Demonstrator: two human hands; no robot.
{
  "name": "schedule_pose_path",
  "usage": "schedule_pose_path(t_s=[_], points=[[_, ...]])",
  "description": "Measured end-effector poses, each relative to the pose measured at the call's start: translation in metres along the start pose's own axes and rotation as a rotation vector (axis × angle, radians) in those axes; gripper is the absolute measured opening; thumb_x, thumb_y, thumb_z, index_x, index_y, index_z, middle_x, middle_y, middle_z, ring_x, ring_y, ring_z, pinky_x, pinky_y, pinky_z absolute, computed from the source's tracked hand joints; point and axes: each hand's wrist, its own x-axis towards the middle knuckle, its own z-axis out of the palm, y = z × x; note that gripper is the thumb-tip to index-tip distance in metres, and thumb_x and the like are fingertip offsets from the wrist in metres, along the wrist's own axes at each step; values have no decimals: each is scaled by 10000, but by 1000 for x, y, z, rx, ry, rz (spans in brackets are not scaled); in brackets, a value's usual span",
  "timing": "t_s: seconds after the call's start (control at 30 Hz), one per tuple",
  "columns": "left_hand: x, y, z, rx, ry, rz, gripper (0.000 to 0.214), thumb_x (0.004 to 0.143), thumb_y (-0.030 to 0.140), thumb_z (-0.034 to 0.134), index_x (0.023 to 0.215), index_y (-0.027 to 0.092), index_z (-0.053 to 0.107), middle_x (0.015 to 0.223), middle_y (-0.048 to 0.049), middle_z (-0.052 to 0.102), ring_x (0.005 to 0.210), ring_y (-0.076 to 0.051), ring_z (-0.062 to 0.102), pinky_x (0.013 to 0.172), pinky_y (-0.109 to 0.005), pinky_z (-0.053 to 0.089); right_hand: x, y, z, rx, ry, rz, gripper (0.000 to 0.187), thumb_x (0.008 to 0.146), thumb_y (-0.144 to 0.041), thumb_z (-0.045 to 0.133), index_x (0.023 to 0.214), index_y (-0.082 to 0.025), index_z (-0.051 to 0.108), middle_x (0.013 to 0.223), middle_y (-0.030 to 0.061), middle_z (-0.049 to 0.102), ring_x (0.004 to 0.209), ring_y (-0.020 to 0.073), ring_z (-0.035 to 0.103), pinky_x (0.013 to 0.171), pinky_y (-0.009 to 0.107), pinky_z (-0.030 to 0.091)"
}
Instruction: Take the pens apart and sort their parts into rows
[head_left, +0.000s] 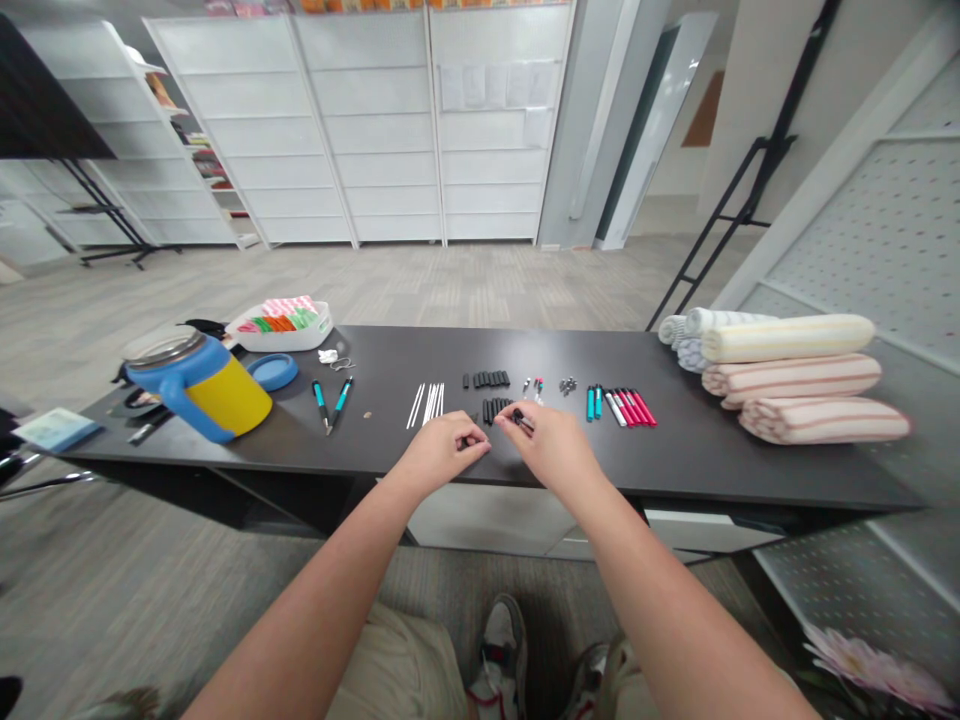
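My right hand (551, 440) is closed in a pinch around a small black pen part (523, 421) above the front half of the dark table. Just left of it, my left hand (442, 446) has its fingers curled together low over the tabletop; a bit of something dark shows between them, too small to name. Behind the hands lie two rows of short black pen pieces (491, 380). White thin sticks, like pen refills (433, 403), lie beyond my left hand. Small metal pieces (568, 385) and teal and pink pen barrels (637, 407) lie to the right.
Two teal-and-black pens (340, 404) lie left of the sticks. Farther left stand a blue-and-yellow jug (217, 390), a blue lid (273, 371) and a white basket (315, 335) of colourful packets. Rolled striped towels (795, 375) are stacked at the table's right end.
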Motion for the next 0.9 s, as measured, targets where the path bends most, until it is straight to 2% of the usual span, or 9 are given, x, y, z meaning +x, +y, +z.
schedule_pose_path(t_s=[0.1,0.2,0.33,0.57,0.73,0.9], points=[[0,-2,1,-14,2,-4,81,902,264,717,893,217,782,841,-22,679,808,-152,626,723,-263,465,5,22,-20,-98,71,82,255,971,-465,617,974,-263,772,743,19,738,689,182,658,627,263,369],[0,-3,3,-10,3,2,96,916,276,711,917,225,793,858,-24,689,825,-155,634,731,-264,474,8,50,-32,-241,-1,123,261,936,-495,658,913,-264,776,731,27,736,688,196,655,612,275,345],[0,-4,5,3,-7,23,119,929,289,704,965,233,803,895,-35,712,877,-171,653,766,-276,494,6,74,-33,-269,-94,129,276,938,-502,650,929,-266,792,749,35,743,711,194,662,612,272,347],[10,7,13,1,32,58,95,920,275,720,940,226,799,904,-34,718,883,-174,653,814,-297,498,0,83,-30,-275,-126,119,210,911,-473,699,923,-282,785,762,18,748,713,179,662,613,258,361],[34,23,26,57,100,20,51,876,255,761,908,241,798,911,-27,708,907,-185,644,832,-313,483,0,84,-35,-252,-130,136,198,883,-476,734,915,-288,787,742,10,743,711,179,661,616,259,362],[59,31,38,117,85,20,39,880,231,735,893,230,772,941,-21,751,938,-203,642,884,-342,476,0,80,-38,-272,-143,136,202,887,-476,727,929,-289,789,750,12,746,718,186,664,617,267,364]])
